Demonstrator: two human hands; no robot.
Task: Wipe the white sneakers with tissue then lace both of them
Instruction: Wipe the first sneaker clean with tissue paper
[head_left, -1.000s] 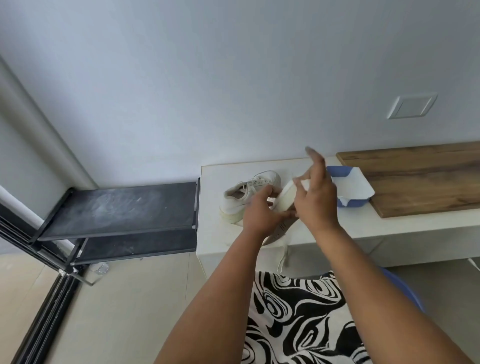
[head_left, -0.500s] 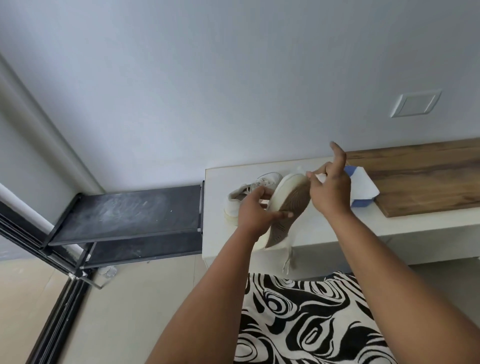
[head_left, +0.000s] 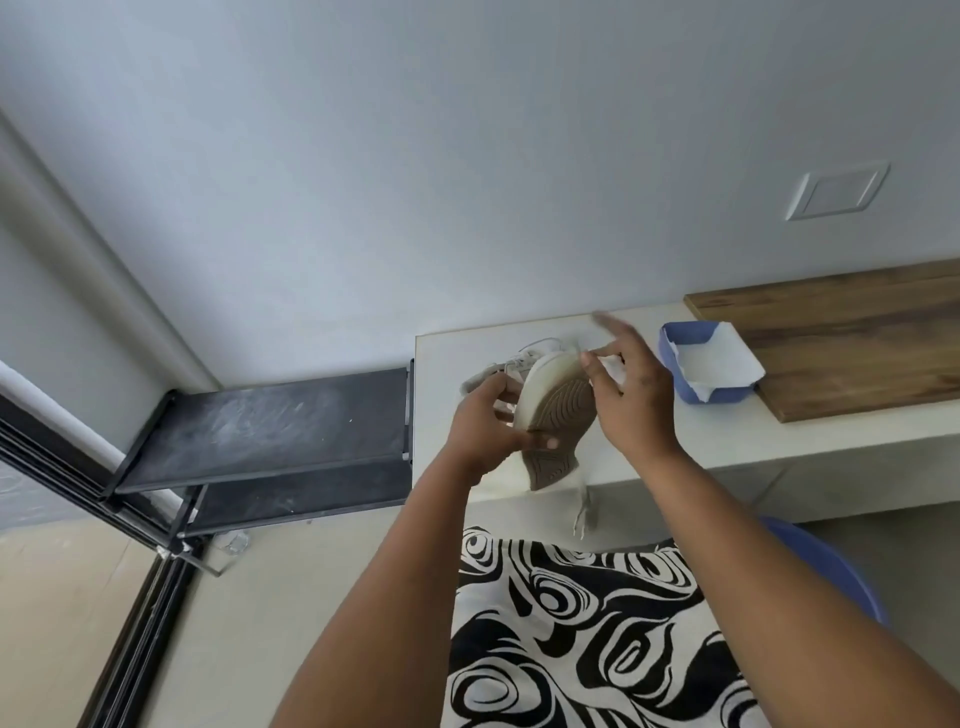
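A white desk (head_left: 727, 441) runs along a pale grey wall (head_left: 415, 156), with a wooden board (head_left: 841, 343) lying on its right part and a blue tissue box (head_left: 706, 366) just beside the board's left edge. To the left of the desk stands a black shelf rack (head_left: 260, 431) on a beige floor (head_left: 62, 597). A wall plate (head_left: 836, 191) sits high on the right.

Over the desk's front edge the left hand (head_left: 485, 428) grips a white sneaker (head_left: 556, 415) turned sole up, thumb curled across the tread. The right hand (head_left: 631, 395) pinches what looks like a white tissue (head_left: 610, 366) against the sneaker's toe, its forefinger raised and blurred. A lace (head_left: 583, 512) dangles below the desk edge. The second sneaker (head_left: 498, 369) lies on the desk behind, mostly hidden by the left hand and the held shoe.
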